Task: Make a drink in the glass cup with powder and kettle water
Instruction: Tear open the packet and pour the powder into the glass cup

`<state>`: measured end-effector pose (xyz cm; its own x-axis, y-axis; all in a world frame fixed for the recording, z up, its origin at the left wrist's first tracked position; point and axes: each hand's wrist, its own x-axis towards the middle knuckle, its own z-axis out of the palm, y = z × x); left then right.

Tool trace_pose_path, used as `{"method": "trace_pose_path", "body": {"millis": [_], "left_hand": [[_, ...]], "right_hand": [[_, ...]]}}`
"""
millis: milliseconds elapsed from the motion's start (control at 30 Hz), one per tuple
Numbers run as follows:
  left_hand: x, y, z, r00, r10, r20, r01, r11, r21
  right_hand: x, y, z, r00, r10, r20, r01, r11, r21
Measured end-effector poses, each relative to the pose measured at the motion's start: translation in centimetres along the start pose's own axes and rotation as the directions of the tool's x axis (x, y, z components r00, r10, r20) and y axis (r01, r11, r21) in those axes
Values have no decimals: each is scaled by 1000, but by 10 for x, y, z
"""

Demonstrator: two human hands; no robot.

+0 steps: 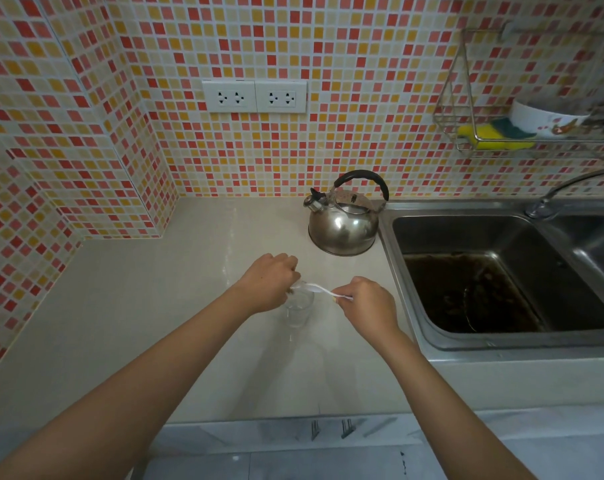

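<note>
A clear glass cup [298, 311] stands upright on the beige counter [162, 306]. A white plastic spoon [319, 290] lies across above its rim. My right hand [368, 301] pinches the spoon's handle end. My left hand [267, 284] is closed over the spoon's bowl end, right above the cup; what its fingers hold there is hidden. The steel kettle [343, 225] with a black handle sits behind the cup, near the sink's left edge, untouched.
A steel sink [501, 271] with dark water fills the right side, its tap [549, 199] at the back. A wire rack [522, 133] holding a sponge and a bowl hangs on the tiled wall. Two wall sockets [254, 97] sit above the counter.
</note>
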<state>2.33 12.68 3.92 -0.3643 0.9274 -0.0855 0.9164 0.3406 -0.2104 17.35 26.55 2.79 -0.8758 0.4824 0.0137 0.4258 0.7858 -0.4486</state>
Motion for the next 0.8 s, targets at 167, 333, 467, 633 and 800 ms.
{"method": "trace_pose_path", "body": {"millis": [167, 333, 467, 633, 800], "left_hand": [[3, 4, -6, 993, 99, 58, -108, 979, 175], [8, 11, -17, 976, 176, 129, -208, 928, 309], [15, 16, -27, 963, 202, 177, -256, 892, 373], [20, 20, -33, 956, 216, 198, -281, 868, 409], [21, 20, -35, 955, 218, 203, -286, 861, 420]], "right_hand": [[-3, 1, 5, 998, -53, -46, 48, 993, -104], [-4, -1, 7, 993, -99, -72, 85, 980, -177], [-5, -2, 6, 989, -133, -70, 116, 971, -210], [-5, -4, 4, 987, -144, -68, 122, 957, -262], [-6, -3, 4, 987, -145, -74, 119, 954, -275]]}}
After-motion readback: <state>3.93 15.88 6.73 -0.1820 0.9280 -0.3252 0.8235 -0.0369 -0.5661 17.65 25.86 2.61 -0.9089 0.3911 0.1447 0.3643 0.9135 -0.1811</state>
